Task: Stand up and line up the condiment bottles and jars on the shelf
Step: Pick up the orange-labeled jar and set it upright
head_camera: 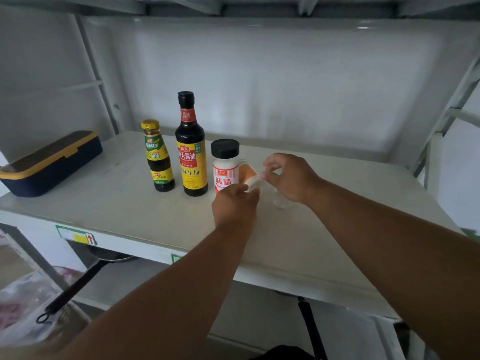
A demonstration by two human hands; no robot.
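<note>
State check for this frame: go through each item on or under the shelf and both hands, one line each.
Oyster sauce bottle: upright, capped.
Soy sauce bottle: upright, capped.
MSG jar: upright, black lid on.
Clear container: between the hands, blurred, pose unclear.
Left hand: touching something pale, grip unclear.
Right hand: fingers curled over the clear container.
Blue box: lid closed.
Pan: on the lower shelf.

Tall dark glass soy sauce bottle (pixel 191 144), yellow-red label: "海天酱油", "味生抽". At its 3 o'clock, black-capped white jar (pixel 225 166): "味精". White shelf's (pixel 130 240) front-edge sticker (pixel 77 235): red arrow.
</note>
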